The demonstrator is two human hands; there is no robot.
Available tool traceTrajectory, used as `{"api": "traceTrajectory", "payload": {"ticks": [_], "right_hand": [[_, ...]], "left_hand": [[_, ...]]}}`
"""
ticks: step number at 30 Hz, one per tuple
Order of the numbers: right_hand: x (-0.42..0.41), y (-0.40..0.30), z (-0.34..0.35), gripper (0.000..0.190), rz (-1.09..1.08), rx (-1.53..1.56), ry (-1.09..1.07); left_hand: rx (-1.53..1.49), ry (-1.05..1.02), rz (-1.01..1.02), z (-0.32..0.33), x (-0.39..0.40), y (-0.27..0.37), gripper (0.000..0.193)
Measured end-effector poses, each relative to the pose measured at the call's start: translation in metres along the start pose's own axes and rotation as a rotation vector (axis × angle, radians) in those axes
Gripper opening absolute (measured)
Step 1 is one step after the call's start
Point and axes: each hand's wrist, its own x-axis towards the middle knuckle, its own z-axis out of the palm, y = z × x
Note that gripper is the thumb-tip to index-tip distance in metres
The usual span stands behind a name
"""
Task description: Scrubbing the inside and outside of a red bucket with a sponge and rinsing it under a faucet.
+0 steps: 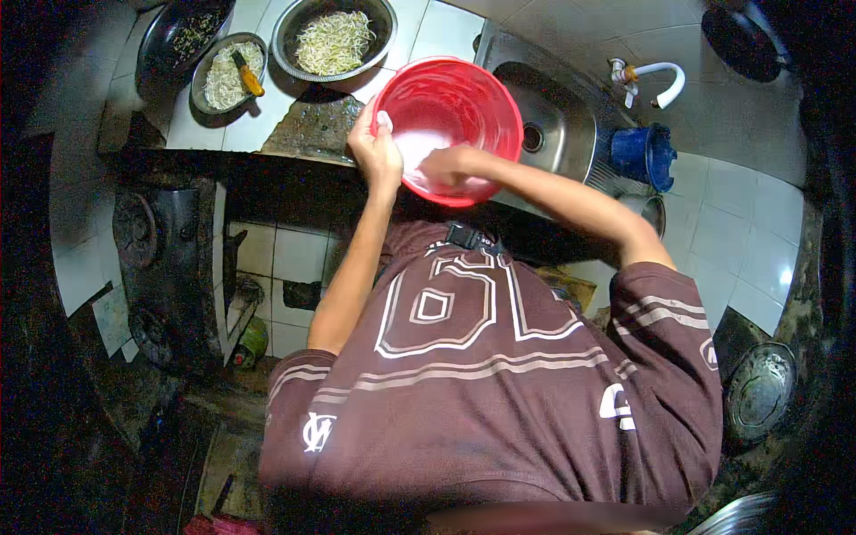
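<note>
My left hand [376, 148] grips the rim of a red plastic bucket [491, 87] from its left side, and the bucket is tilted so that I look into it. A small patch of something white shows at the left thumb. Inside the bucket, near its lower wall, is my right hand [451, 165]. It is blurred, and whether its fingers hold anything is hidden. The bottom of the bucket glares white. Behind it stands a metal bowl [284, 63] of bean sprouts [336, 43].
A smaller bowl [197, 93] of pale shreds carries an orange-handled knife [249, 77]. Beside it is a dark wok [157, 47]. Right of the bucket lie a steel sink [568, 127], a tap with white spout [662, 77] and a blue pail [632, 157]. A gas stove [177, 267] stands left.
</note>
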Motion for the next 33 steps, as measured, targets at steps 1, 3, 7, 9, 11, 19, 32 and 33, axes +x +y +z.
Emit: {"api": "traceTrajectory", "payload": {"ticks": [1, 3, 7, 9, 11, 19, 32, 33], "right_hand": [[0.011, -0.012, -0.005, 0.014, 0.032, 0.082, 0.005], [0.058, 0.013, 0.02, 0.022, -0.094, 0.567, 0.579], [0.004, -0.02, -0.012, 0.027, -0.134, 0.262, 0.657], [-0.033, -0.021, -0.024, 0.026, -0.063, -0.197, 0.193], [-0.07, -0.006, -0.024, 0.032, 0.268, -0.007, 0.183], [-0.121, 0.027, -0.064, 0.014, 0.539, -0.554, 0.568], [-0.238, 0.072, 0.025, 0.014, 0.104, 0.881, 1.817], [-0.237, 0.076, 0.035, 0.011, 0.095, 1.103, 1.716]], "left_hand": [[-0.02, -0.027, -0.038, 0.002, -0.001, 0.002, 0.03], [0.11, 0.008, 0.034, 0.013, -0.002, 0.001, 0.029], [0.14, 0.031, 0.063, 0.001, 0.014, -0.002, 0.029], [0.008, -0.009, 0.034, -0.001, 0.015, 0.007, 0.032], [0.047, -0.018, -0.029, 0.0, 0.019, 0.007, 0.033], [0.031, -0.045, -0.095, 0.028, 0.012, 0.016, 0.03], [-0.255, -0.288, -0.639, 0.083, 0.031, 0.006, 0.032], [-0.253, -0.304, -0.695, 0.092, 0.023, 0.009, 0.033]]}}
